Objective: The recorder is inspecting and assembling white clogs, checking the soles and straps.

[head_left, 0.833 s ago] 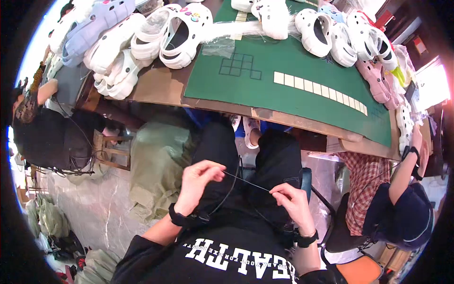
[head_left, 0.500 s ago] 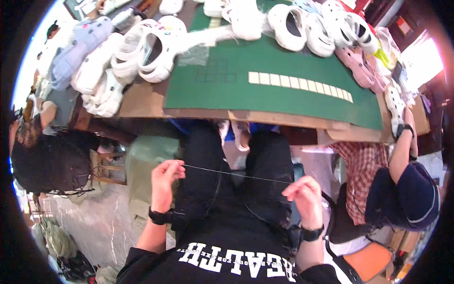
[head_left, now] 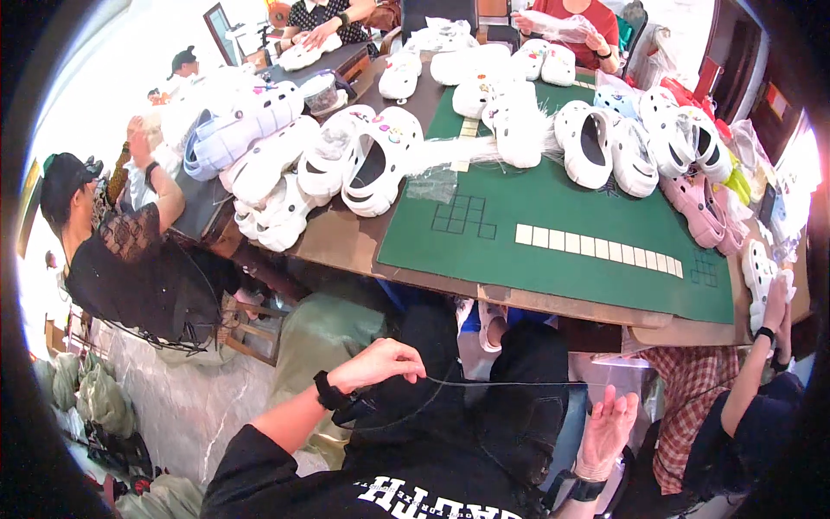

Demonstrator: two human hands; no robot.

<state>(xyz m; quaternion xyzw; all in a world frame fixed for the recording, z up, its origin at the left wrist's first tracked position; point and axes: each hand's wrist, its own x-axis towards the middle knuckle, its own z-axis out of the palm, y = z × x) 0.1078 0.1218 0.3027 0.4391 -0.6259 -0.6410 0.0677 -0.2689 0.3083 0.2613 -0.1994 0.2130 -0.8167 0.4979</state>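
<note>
A thin pale thread (head_left: pixel 519 383) runs across above my lap. My left hand (head_left: pixel 380 363) is closed, its thumb and forefinger pinching the thread's left end. Over at the right, the thread reaches the fingertips of my right hand (head_left: pixel 609 432). That hand is turned palm up, fingers raised and partly curled, and seems to hold the thread; the exact grip is too small to make out. Both hands are in the air, short of the table's front edge.
A table with a green mat (head_left: pixel 484 259) carries many white clogs (head_left: pixel 380 164), pink clogs (head_left: pixel 696 212), a row of cream tiles (head_left: pixel 596 246) and a bundle of white threads (head_left: pixel 454 154). People sit left, right and across; a co-worker's hands (head_left: pixel 774 307) touch a white clog.
My view has lifted, showing more of the table and people. My left hand has turned sideways to point right; my right hand has turned its palm up, fingers raised. The thread still spans between them.
</note>
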